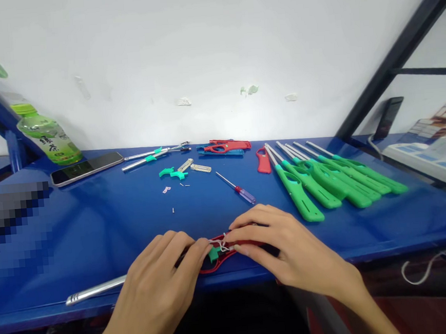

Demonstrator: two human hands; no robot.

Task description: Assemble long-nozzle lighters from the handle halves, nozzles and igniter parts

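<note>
A red lighter shell [218,260] with a long metal tube [95,289] lies at the near edge of the blue table [108,227]. My left hand [164,274] presses down on its left part, fingers closed over it. My right hand [275,240] covers its right end, and the fingertips pinch thin white wires [222,243] beside a small green trigger piece [214,253]. Much of the shell is hidden under both hands.
Several green long-nosed lighters [324,179] lie at the right. A small screwdriver [237,188], loose green parts [173,173], metal strips, tiny screws, red and blue shells [224,147], a red piece [263,161], a phone [86,168] and a green bottle [46,133] lie farther back.
</note>
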